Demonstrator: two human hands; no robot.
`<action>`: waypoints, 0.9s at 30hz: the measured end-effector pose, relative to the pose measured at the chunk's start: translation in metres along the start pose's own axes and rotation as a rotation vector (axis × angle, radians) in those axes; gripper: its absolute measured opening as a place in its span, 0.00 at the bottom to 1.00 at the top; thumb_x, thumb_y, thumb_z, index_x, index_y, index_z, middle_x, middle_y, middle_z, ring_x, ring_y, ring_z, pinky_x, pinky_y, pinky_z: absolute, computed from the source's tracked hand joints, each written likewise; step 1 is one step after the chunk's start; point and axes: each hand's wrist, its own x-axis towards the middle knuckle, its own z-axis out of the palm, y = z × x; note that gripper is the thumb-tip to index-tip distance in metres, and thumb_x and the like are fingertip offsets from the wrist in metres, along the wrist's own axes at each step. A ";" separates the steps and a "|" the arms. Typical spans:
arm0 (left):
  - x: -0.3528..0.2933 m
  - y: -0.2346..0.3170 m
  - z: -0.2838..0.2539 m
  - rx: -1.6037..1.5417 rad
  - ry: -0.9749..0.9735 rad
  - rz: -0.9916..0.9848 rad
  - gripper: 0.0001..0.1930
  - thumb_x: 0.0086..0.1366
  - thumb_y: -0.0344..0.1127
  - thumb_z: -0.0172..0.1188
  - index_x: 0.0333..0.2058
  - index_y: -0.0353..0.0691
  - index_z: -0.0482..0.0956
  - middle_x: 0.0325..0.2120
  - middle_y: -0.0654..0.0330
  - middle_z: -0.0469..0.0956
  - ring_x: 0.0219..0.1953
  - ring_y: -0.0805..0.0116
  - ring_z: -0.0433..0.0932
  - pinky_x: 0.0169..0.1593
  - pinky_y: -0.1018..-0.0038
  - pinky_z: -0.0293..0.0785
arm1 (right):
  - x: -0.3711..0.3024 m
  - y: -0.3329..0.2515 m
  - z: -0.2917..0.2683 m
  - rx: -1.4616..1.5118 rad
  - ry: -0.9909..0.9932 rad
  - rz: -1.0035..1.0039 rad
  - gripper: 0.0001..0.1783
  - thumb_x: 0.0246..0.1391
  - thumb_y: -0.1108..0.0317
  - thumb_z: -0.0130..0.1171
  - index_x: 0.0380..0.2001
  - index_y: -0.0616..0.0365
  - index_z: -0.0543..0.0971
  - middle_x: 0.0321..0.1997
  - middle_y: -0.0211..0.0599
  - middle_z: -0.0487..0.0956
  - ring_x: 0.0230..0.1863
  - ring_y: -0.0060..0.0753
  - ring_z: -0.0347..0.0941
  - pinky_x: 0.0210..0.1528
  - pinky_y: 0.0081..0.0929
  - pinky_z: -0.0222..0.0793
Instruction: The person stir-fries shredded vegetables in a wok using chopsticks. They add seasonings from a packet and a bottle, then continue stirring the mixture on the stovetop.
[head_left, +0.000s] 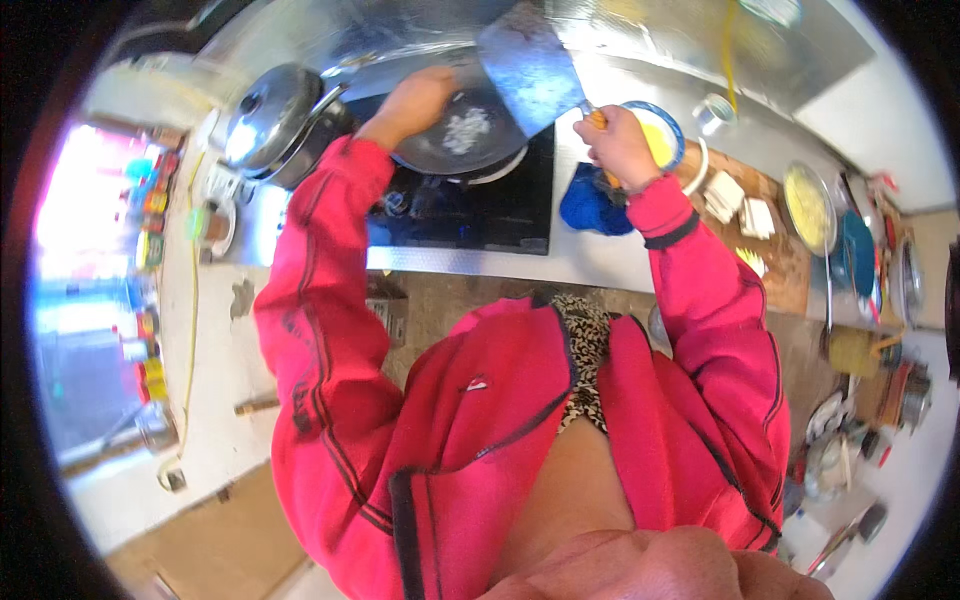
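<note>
A person in a bright pink jacket stands at the kitchen counter, and both arms reach out over a black glass stove top [470, 205]. The left hand [418, 100] is over the near edge of a dark round metal frying pan [462, 135] that sits on the stove; the fingers curl down at the pan's rim, but I cannot tell if they really grip it. Inside the pan lies a small heap of chopped white bits [466, 129]. The right hand [620, 143] is closed tight around the orange handle of a big flat metal cleaver [528, 65] — its wide shiny blade is held up over the far right side of the pan, tipped a little. The two hands are well apart, one on each side of the pan. Just behind the right hand sits a round bowl with a blue rim and yellow liquid [660, 135] inside, and under the wrist lies a crumpled blue cloth [592, 205]. To the left of the pan stands a shiny steel pot with a domed lid [272, 118]. Further right lies a wooden cutting board [770, 235] with white cut pieces on it — and beside it a metal plate of yellow food [808, 205].
</note>
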 end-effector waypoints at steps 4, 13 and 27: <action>0.004 -0.024 -0.116 0.119 -0.187 -0.137 0.12 0.57 0.27 0.55 0.41 0.36 0.81 0.42 0.45 0.79 0.47 0.46 0.76 0.52 0.60 0.72 | -0.021 0.016 0.068 0.334 0.154 -0.057 0.17 0.52 0.61 0.64 0.25 0.66 0.76 0.16 0.36 0.74 0.15 0.27 0.68 0.19 0.30 0.66; 0.029 0.146 -0.149 -0.230 0.044 -0.152 0.10 0.59 0.28 0.62 0.41 0.36 0.81 0.44 0.52 0.80 0.51 0.53 0.76 0.58 0.62 0.68 | -0.163 0.142 -0.039 0.622 0.323 0.211 0.14 0.55 0.61 0.65 0.33 0.61 0.76 0.17 0.26 0.72 0.15 0.18 0.66 0.16 0.21 0.62; 0.060 0.359 0.060 -0.892 -0.563 0.102 0.12 0.57 0.27 0.63 0.41 0.34 0.80 0.38 0.51 0.81 0.43 0.55 0.80 0.48 0.67 0.74 | -0.338 0.353 -0.124 0.466 0.952 0.698 0.14 0.53 0.63 0.66 0.26 0.61 0.74 0.18 0.26 0.71 0.16 0.20 0.66 0.18 0.25 0.63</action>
